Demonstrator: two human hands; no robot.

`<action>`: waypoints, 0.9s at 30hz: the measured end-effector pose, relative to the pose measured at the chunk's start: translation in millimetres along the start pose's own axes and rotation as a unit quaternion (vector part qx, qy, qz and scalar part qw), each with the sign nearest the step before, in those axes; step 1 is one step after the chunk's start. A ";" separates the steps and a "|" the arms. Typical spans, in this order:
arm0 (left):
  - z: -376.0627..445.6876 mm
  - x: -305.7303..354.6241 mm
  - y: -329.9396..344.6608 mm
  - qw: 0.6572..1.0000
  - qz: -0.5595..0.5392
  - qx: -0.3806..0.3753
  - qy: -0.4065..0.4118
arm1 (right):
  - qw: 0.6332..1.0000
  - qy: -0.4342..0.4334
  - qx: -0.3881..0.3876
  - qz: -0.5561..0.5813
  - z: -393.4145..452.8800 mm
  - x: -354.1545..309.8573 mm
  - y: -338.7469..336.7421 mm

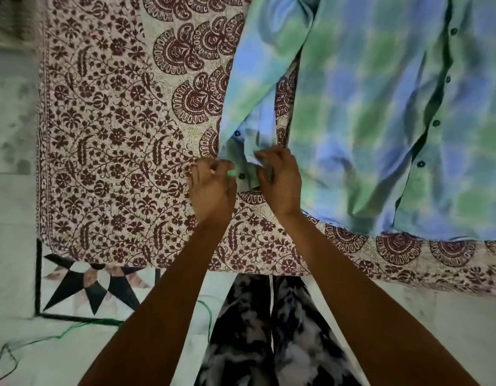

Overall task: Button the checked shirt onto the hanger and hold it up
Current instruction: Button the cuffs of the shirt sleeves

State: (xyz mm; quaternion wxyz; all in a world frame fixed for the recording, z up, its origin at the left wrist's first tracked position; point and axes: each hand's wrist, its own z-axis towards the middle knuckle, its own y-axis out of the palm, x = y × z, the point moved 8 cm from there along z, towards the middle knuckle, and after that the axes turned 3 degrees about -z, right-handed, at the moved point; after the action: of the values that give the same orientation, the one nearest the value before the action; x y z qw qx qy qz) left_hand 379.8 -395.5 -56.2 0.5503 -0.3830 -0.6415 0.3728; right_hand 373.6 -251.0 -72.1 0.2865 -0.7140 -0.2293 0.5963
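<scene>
The checked shirt (375,112), blue and green, lies spread on the patterned bedspread at the right, front side up with dark buttons down its placket. Its left sleeve runs down to a cuff (242,165) with dark buttons near the bed's front edge. My left hand (212,188) pinches the cuff's left side. My right hand (280,179) pinches the cuff's right edge. The two hands sit close together on the cuff. No hanger is visible.
A cream bedspread (115,140) printed with maroon flowers covers the bed. Pale floor with a black star inlay (85,291) lies to the left and front. A green cord (82,328) trails on the floor. My patterned trousers (269,330) show below.
</scene>
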 end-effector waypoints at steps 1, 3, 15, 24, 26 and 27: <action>-0.8 3.6 3.3 1.000 0.019 -0.009 0.016 | 0.999 -0.030 -0.013 -0.012 2.1 -4.7 -0.7; -0.9 6.9 13.2 0.998 0.007 -0.055 0.000 | 0.995 -0.080 -0.049 -0.037 3.1 -10.6 0.9; 14.4 8.5 11.2 0.984 -0.147 -0.047 -0.093 | 0.986 0.067 -0.109 0.109 5.1 12.2 2.9; 18.9 39.2 -4.2 0.973 -0.227 -0.007 -0.033 | 0.947 0.184 -0.036 0.262 -2.1 31.7 -0.6; 22.7 46.9 -4.3 0.972 -0.235 -0.019 -0.015 | 0.942 0.192 -0.031 0.274 -0.6 33.6 -3.2; 24.2 49.6 -3.8 0.971 -0.238 -0.026 -0.007 | 0.939 0.196 -0.031 0.279 0.3 34.3 -3.9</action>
State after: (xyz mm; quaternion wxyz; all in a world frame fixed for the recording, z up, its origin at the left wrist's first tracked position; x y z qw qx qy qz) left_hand 350.5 -353.8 -34.7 0.6087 -0.2314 -0.7272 0.2171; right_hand 379.7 -225.1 -94.2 0.1256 -0.8608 0.0217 0.4928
